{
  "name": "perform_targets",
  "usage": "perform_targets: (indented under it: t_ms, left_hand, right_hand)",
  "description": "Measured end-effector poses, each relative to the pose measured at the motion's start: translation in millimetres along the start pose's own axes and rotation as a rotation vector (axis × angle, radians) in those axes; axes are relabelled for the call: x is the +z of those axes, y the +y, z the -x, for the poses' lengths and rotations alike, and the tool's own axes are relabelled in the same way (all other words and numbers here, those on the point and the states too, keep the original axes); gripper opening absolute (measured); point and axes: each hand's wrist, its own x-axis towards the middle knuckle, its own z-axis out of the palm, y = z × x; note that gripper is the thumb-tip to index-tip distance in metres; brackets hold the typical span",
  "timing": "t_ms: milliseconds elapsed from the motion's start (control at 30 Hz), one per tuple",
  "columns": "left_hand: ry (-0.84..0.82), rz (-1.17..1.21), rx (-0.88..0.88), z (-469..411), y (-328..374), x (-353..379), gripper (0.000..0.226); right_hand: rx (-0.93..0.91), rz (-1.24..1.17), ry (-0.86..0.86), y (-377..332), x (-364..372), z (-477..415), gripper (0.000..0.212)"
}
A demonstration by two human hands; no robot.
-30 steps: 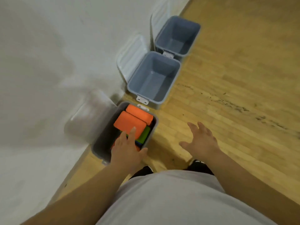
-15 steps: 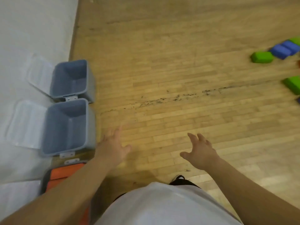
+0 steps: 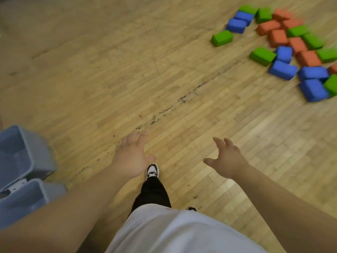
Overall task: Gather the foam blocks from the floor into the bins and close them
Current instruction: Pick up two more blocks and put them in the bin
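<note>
While foam blocks (image 3: 282,69) lie scattered, left grip (image 3: 131,157) and right grip (image 3: 227,158) spread wide — empty.

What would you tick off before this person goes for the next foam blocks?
Left hand free: ok, open, holding nothing.
Right hand free: ok, open too.
Foam blocks left on the floor: ok, a pile at upper right.
Way there: ok, only bare wood floor shows between.
Bins open: ok, two at left edge.
Bin lids: cannot tell, out of view.
</note>
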Motion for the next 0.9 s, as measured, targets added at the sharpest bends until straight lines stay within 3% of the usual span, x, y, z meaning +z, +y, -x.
perform_targets:
  t_ms: [500, 900]
  left_hand:
    - [-0.063, -0.034, 0.191, -302.9, 27.9, -154.8, 0.097]
    - [-0.088, -0.075, 0.198, -498.5, 131.3, -215.9, 0.096]
  right_hand:
    - [0.188, -0.164, 0.154, -107.8, -142.2, -188.8, 0.095]
    - [0.221, -0.203, 0.16, -77.6, -264.9, -371.5, 0.094]
